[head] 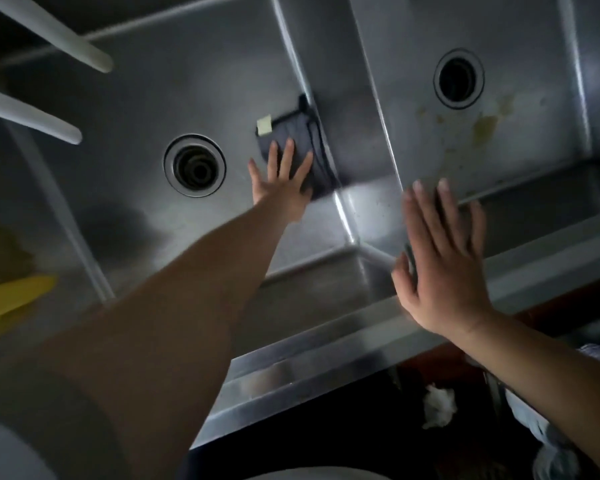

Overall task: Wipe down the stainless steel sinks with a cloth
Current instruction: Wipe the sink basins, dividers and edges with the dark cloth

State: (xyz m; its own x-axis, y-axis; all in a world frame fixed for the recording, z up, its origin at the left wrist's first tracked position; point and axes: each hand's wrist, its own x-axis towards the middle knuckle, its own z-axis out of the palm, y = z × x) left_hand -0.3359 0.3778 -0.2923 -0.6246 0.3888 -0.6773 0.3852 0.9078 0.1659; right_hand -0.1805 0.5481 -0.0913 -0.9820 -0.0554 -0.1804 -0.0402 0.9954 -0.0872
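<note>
**Meanwhile, the left basin gets its wipe**

From where I stand, the person leans over 2 stainless steel basins. The left hand (280, 183) lies flat with its fingers spread, pressing a dark cloth (300, 150) against the floor of the left sink (129, 98), right where that floor meets the dividing wall. A pale tag (264, 125) sticks out at the cloth's far corner. The drain (194, 165) sits just beside the hand, to its left. The right hand (442, 265) holds nothing; its fingers are straight and close together, and it hangs over the front rim (326, 337) near the divider, though I cannot tell whether it touches the steel.

My guess is that the wiping of the left basin is under way. The right sink (413, 116) shows yellowish stains (484, 128) below its own drain (459, 78), so it looks undone. Next comes a sweep along the corner seam, pressure kept even, then a lift over the divider.
</note>
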